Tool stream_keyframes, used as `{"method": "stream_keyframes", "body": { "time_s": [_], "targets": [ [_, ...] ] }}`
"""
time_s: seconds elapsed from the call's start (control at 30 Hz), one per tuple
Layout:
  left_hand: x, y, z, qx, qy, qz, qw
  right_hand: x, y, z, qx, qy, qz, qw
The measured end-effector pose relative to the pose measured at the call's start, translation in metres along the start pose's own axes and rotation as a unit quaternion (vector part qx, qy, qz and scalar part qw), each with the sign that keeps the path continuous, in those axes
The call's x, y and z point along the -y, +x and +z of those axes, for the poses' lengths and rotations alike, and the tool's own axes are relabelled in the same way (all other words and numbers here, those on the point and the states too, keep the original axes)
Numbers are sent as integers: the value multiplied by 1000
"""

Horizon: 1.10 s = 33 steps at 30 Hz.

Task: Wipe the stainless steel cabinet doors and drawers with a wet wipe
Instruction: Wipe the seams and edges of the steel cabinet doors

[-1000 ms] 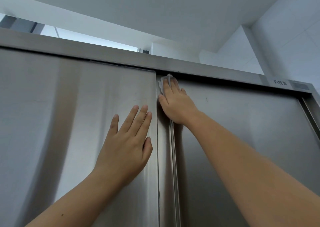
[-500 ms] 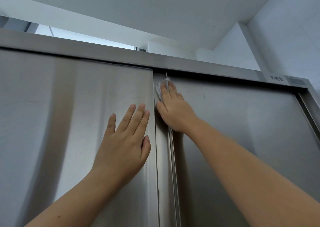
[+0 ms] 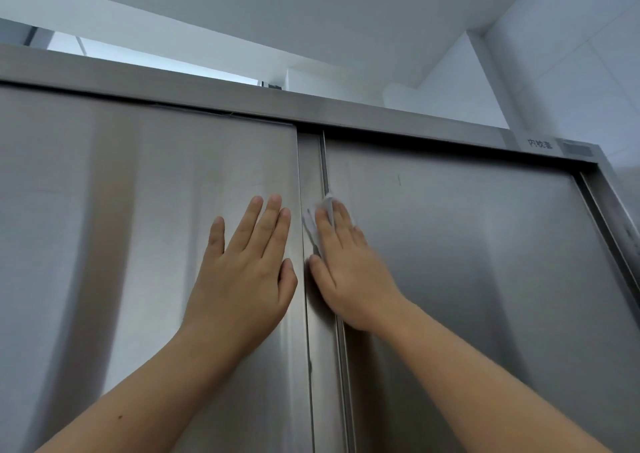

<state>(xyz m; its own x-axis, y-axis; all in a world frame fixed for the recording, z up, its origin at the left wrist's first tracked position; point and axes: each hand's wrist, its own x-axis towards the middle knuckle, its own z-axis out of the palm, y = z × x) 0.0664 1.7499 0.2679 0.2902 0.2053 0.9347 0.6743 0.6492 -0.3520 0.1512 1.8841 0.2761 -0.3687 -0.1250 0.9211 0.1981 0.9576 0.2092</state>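
Looking up at a tall stainless steel cabinet (image 3: 381, 117), with two broad doors side by side: left door (image 3: 121, 227) and right door (image 3: 467, 245), a narrow vertical strip (image 3: 313, 162) between them running top to bottom. Flat on the left door, just beside that strip: left hand (image 3: 246, 279), fingers straight, grasping nothing. Flat on the right door, touching the strip: right hand (image 3: 349, 279), slightly blurred, fingers straight, pressing the wet wipe (image 3: 325, 205) against the steel rather than clutching it. Wipe mostly hidden beneath the fingers, with white corners peeping out at the fingertips and on the strip side. Long axis of the seam vertical, with plenty of steel below the wrist, so probably a stroke straight down it. Nearer hand for that: the right, wipe already there
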Motion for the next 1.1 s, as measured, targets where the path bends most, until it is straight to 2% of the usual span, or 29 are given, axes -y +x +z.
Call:
{"method": "stream_keyframes", "body": {
  "time_s": [0.17,0.37,0.47,0.6,0.73,0.87,1.1],
  "targets": [
    [-3,-2,-3,11,-2,0,1000,-2,26,-11,5,-21,28,999],
    [-5,-5,-3,-11,-4,-3,1000,-6,60,-23,6,-39,45,998],
    [-7,-15,-4,-23,-10,6,1000,-1,41,-15,-4,-16,44,999],
    [-11,-54,-5,-31,-19,13,999,15,-31,10,-9,25,34,999],
    [-21,-83,-10,-5,-13,11,1000,29,-82,27,15,36,38,998],
    [-26,-84,-13,24,-14,-12,1000,24,-69,21,18,27,44,999],
    [-35,-99,-12,24,-4,-17,1000,23,-51,17,0,62,56,996]
  ]
}}
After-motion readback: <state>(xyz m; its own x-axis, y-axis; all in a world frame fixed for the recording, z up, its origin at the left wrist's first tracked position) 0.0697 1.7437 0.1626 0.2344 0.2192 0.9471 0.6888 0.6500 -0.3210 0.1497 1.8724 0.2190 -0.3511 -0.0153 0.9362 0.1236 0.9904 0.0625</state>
